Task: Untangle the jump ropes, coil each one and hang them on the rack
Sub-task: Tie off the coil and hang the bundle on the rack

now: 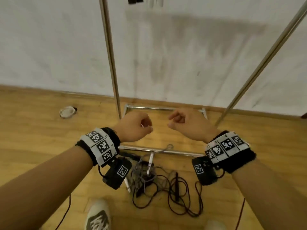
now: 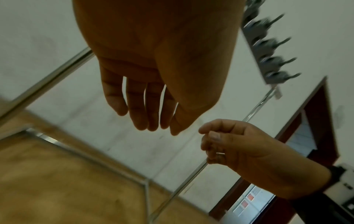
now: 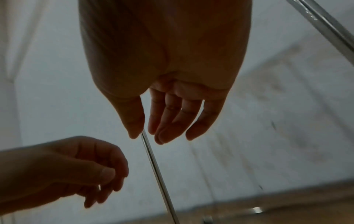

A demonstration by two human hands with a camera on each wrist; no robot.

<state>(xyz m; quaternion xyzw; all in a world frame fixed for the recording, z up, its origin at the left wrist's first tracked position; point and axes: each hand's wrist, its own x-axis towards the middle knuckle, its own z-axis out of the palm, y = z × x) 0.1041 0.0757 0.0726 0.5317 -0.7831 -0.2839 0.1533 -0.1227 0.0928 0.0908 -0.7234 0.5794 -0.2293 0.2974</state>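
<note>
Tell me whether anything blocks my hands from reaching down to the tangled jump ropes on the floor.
Nothing visible blocks them. The left hand and right hand hang empty above the jump ropes; only the rack's base bar lies along the pile's far edge.

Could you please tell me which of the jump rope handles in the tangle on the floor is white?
The white handle at the top of the pile, nearest the rack's base bar. The black handle lies right of it among dark cord.

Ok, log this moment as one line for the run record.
hands: left hand and right hand empty, raised, loosely curled | jump ropes: tangled pile on floor | rack: behind pile | stage: untangling not begun
</note>
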